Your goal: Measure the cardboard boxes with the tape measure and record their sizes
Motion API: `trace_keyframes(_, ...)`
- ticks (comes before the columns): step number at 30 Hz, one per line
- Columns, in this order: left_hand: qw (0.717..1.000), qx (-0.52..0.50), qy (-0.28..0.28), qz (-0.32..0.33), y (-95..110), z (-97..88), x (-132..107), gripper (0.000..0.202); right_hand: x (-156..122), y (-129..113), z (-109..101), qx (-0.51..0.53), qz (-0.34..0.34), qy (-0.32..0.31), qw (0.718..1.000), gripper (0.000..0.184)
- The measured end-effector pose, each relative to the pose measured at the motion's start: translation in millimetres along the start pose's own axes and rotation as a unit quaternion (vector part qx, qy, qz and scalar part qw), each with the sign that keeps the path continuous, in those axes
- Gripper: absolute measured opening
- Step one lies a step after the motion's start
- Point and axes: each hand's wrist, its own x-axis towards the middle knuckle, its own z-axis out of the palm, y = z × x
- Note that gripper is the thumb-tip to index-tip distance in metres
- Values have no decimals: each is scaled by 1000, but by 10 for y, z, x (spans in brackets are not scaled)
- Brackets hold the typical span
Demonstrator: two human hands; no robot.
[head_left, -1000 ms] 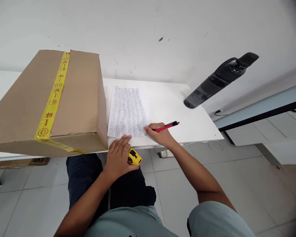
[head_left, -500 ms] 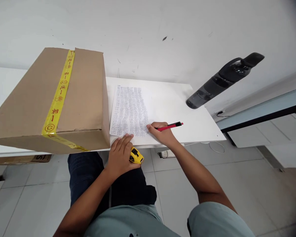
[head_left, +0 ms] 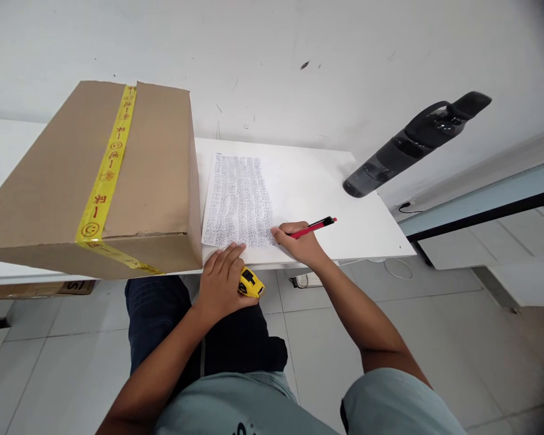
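Observation:
My right hand (head_left: 299, 240) is closed around a red and black pen (head_left: 312, 228), its tip down by the right edge of a sheet of paper (head_left: 239, 202). Dense rows of small handwriting cover most of the sheet. My left hand (head_left: 222, 281) holds a yellow and black tape measure (head_left: 251, 283) between thumb and palm, just over the table's front edge. The fingertips of that hand rest at the paper's lower edge. The pen's tip is mostly hidden by my right fingers.
A large cardboard box (head_left: 158, 163) with yellow printed tape (head_left: 106, 172) stands left of the paper on the white table (head_left: 315, 175). At the table's right end is a dark bottle (head_left: 408, 145) with a loop handle. A white wall runs behind.
The view has shifted slightly, so the table and box sit a little higher. My right hand and the pen have barely moved; my left hand stays in place with the tape measure.

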Motion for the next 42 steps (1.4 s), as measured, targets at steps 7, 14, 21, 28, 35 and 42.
trace_keyframes(7,1000,-10,8,0,5,1,-1,62,0,18,9,-1,7,27,1000,48)
trace_keyframes(14,1000,19,22,9,14,-6,14,61,1,8,14,5,11,14,1000,48)
trace_keyframes(21,1000,22,19,12,11,-10,23,62,2,3,16,12,14,27,999,49)
trace_keyframes(28,1000,13,18,8,-9,18,-1,61,-4,31,20,1,13,36,999,49)
trace_keyframes(35,1000,-6,0,-7,4,20,-50,67,-20,40,24,-27,-1,46,999,48)
trace_keyframes(42,996,-65,-63,-7,-67,29,-164,78,-124,-6,87,-87,-19,141,986,44)
